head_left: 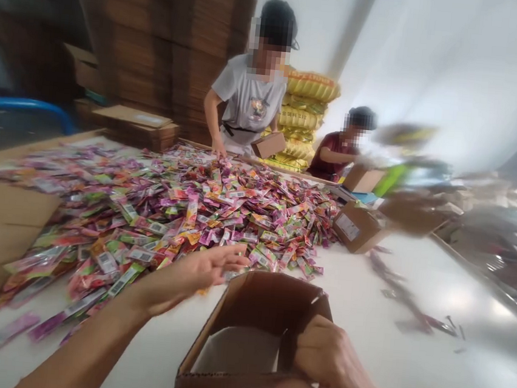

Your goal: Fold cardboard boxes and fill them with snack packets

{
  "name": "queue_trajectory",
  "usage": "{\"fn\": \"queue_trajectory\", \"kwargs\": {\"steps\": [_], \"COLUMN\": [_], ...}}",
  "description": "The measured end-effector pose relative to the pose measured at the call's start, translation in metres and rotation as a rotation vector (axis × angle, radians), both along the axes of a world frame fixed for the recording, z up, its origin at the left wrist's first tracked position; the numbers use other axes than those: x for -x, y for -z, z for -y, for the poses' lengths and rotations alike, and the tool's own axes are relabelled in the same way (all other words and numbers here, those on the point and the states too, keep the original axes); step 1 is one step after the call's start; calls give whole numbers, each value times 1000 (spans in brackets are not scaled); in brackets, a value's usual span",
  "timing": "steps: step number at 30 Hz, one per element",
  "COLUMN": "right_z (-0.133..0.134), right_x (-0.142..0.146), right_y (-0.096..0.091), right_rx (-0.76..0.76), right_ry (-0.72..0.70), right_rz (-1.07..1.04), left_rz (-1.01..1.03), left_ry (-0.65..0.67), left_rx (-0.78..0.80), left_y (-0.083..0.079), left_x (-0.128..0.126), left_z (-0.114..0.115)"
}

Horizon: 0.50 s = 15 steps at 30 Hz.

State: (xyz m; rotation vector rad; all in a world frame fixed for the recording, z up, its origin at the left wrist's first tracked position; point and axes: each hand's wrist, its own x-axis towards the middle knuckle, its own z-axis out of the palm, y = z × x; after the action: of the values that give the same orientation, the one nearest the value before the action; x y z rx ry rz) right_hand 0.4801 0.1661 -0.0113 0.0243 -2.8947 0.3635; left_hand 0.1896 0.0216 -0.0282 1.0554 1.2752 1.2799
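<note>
An open cardboard box [219, 312] stands at the front of the white table, its top facing me. Inside it, a pale sheet or lining shows low down; the rest is in shadow. My right hand [330, 353] has its fingers wrapped over the box's right rim. Beyond the box's left edge, my left hand [215, 266] reaches out with its fingers stretched, holding nothing that I can see. Just past that hand spreads a large heap of small, colourful plastic packets [238, 210], mostly pink, purple and green.
Across the table [367, 302], one person [253, 102] holds a small box [268, 145] and touches the heap. Another person [336, 146] works farther right. Closed cartons [130, 124] sit at the far left, a brown carton [358, 228] at the right. Yellow sacks [304, 119] are stacked behind.
</note>
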Motion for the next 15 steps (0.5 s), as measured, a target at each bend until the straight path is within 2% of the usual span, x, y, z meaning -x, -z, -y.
{"fn": "queue_trajectory", "kwargs": {"steps": [3, 6, 8, 10, 12, 15], "right_z": [3, 11, 15, 16, 16, 15], "right_x": [7, 18, 21, 18, 12, 1], "right_y": [-2, -3, -5, -10, -15, -18], "right_rx": [46, 71, 83, 94, 97, 73], "right_ry": [-84, -130, -102, -50, -24, -95], "right_rz": [-46, -62, -40, -6, 25, -9], "left_rz": [54, -42, -181, -328, -397, -402], "left_ry": [-26, -41, -110, -223, -332, -453], "left_rx": [18, 144, 166, 149, 139, 152], "left_y": [29, 53, 55, 50, 43, 40], "left_x": [-16, -45, -62, -71, -69, -54], "left_z": [30, 40, 36, 27, 13, -8]}}
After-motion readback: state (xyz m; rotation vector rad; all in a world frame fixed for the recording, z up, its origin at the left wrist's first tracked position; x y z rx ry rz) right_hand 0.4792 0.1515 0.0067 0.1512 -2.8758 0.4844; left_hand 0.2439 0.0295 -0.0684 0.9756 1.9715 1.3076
